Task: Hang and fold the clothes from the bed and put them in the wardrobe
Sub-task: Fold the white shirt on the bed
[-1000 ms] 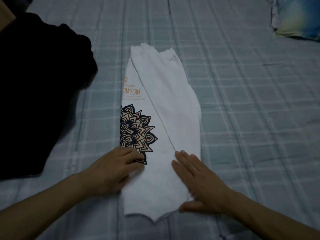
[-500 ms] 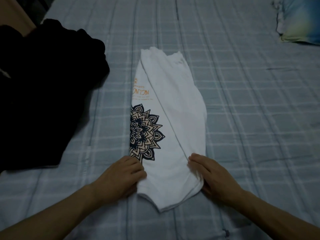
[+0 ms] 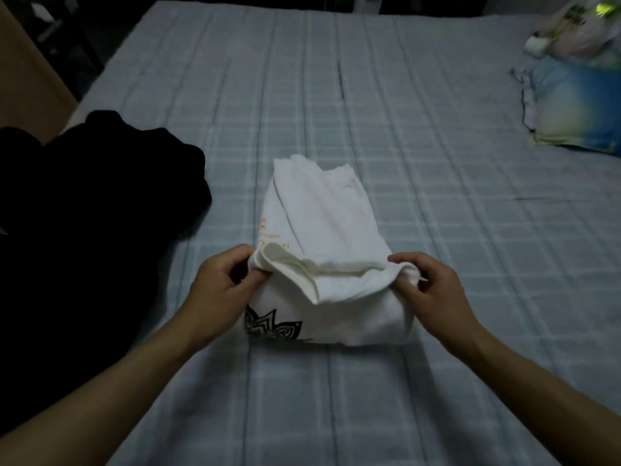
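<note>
Both hands had hold of the white t-shirt (image 3: 322, 230) on the bed (image 3: 437, 163), one at each side of the near hem. Left hand (image 3: 221, 284) pinched the left corner between thumb and curled fingers; right hand (image 3: 433, 290) did the same w/ the right corner, cloth bunched in the fingers.

What changed: half a sec earlier the shirt lay flat as a long narrow strip, hands only closing on the bottom edge. Now that edge had been lifted and carried away from the person, over the lower part of the shirt. Most of the black-and-tan print was rolled under, only its top showed below the left grip. Orange lettering sat just beyond the left thumb. Far end of the shirt stayed flat on the bed, past both grips.

Meaning, as I judged it: the crosswise fold was half made, not yet laid down. Hem probably needed carrying on toward the collar end, then pressing flat.

Black clothes (image 3: 84, 213) lay left of the left hand, untouched, so lots of the task looked left. Pillow (image 3: 578, 105) well off to the right of the right hand. No wardrobe in view
</note>
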